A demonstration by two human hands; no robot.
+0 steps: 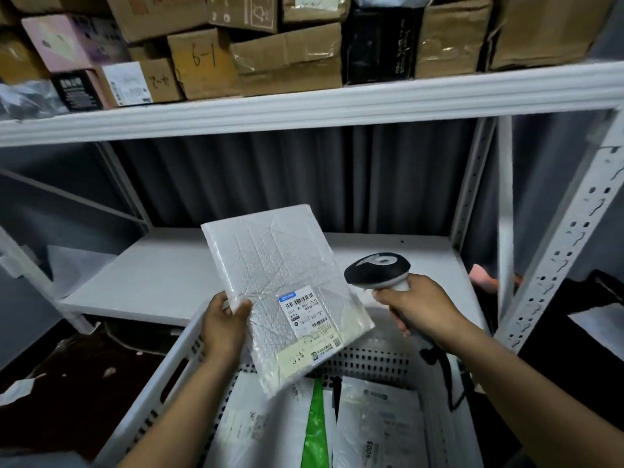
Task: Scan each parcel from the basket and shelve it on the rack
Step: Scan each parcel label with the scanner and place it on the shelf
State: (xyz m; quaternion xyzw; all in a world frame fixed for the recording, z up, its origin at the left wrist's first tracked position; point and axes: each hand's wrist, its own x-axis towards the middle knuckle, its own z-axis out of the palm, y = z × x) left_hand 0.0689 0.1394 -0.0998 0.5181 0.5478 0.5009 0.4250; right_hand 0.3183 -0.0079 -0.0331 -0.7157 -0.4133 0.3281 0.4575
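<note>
- left grip (pixel 224 327) pinches bubble mailer (pixel 287 292) by its edge, label up, above basket (pixel 385 332)
- right grip (pixel 418 310) wrapped round scanner (pixel 378 270) handle, just beside mailer
- basket holds white poly parcels (pixel 378 423) and a green one (pixel 315 423)
- rack (pixel 304 103) top shelf packed with cardboard boxes (pixel 287 59)

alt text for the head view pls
A left hand holds a white padded parcel label-up over a white basket, while the right hand grips a barcode scanner beside it. Cardboard boxes crowd the rack shelf above.

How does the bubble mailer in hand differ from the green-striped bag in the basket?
The bubble mailer is held up, tilted, gripped by the left hand; the green-striped bag lies in the basket. The mailer is white and dimpled; the bag is smooth with a green band. Both are soft, flat parcels.
</note>
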